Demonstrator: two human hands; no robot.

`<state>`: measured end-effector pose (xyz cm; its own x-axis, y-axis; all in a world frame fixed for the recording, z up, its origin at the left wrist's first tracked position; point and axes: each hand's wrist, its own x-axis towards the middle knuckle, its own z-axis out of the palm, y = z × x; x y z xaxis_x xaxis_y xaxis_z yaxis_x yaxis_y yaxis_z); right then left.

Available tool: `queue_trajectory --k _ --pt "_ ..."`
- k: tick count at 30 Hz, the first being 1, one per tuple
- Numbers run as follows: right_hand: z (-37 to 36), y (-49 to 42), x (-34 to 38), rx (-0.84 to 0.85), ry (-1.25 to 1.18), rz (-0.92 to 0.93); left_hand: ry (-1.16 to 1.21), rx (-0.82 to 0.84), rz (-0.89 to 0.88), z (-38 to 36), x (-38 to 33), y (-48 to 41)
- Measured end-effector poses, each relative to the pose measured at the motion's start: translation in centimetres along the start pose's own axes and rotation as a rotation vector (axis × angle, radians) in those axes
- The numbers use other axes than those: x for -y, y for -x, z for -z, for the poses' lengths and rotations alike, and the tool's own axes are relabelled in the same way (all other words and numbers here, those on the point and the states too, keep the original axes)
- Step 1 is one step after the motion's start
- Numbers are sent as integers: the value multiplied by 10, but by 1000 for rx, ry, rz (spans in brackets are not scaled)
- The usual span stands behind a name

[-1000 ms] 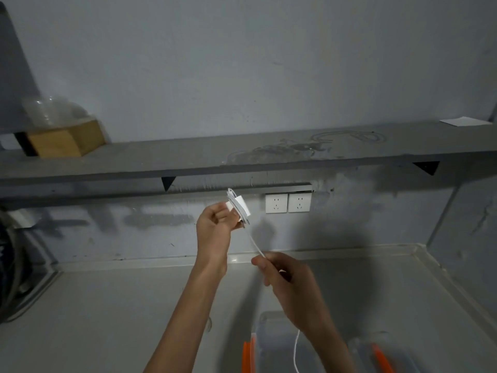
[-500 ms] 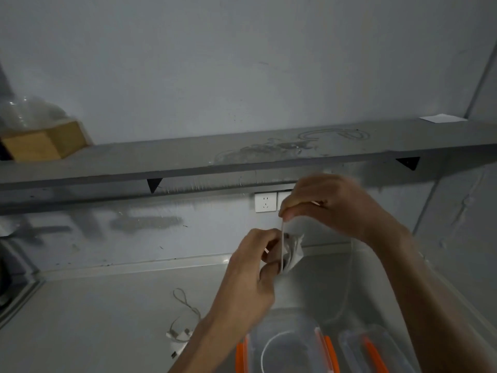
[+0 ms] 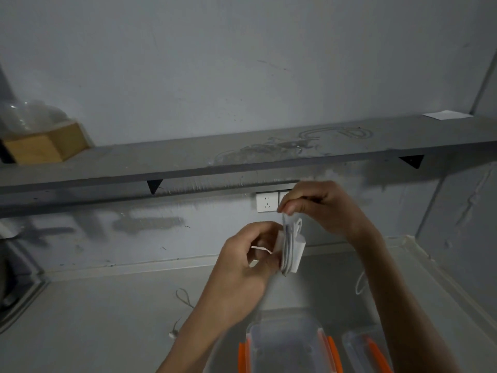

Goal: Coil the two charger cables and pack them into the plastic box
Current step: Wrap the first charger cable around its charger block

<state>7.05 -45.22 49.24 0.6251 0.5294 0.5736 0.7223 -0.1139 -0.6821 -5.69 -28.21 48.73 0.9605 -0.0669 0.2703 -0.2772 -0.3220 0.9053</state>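
Above the counter, mid-frame: both hands work one charger at chest height, clear of the surface, which probably lets the loose cord hang free while it is wound.
Left hand [image 3: 242,267]: fingers closed around the white charger block [image 3: 291,254], holding it upright as a fixed core for the wraps.
Right hand [image 3: 320,208]: thumb and fingertips pinched narrow on the white cable [image 3: 285,238] just above the block, guiding a turn over its top.
Loose cord [image 3: 360,282]: a slack loop shows below the right forearm; winding appears unfinished.
Second cable [image 3: 184,298]: lies uncoiled on the counter [image 3: 94,319], left of the forearm, untouched.
Plastic box [image 3: 285,345]: open, orange-latched, directly below the hands; nothing can be made out inside it.
Lid [image 3: 360,351]: just beside the box, on its right.
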Motion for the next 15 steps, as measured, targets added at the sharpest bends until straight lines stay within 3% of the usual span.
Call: queue_trajectory --k 2,5,9,15 --pt "-26 7 -17 -10 -220 -104 107 -45 27 5 2 -4" --pt "-77 35 -40 -204 -421 -329 283 -130 164 13 17 -20" --pt "-124 66 -36 -321 -351 -512 385 -262 287 17 41 -38" --pt "-137 78 -10 -271 -319 -556 359 -390 303 28 70 -54"
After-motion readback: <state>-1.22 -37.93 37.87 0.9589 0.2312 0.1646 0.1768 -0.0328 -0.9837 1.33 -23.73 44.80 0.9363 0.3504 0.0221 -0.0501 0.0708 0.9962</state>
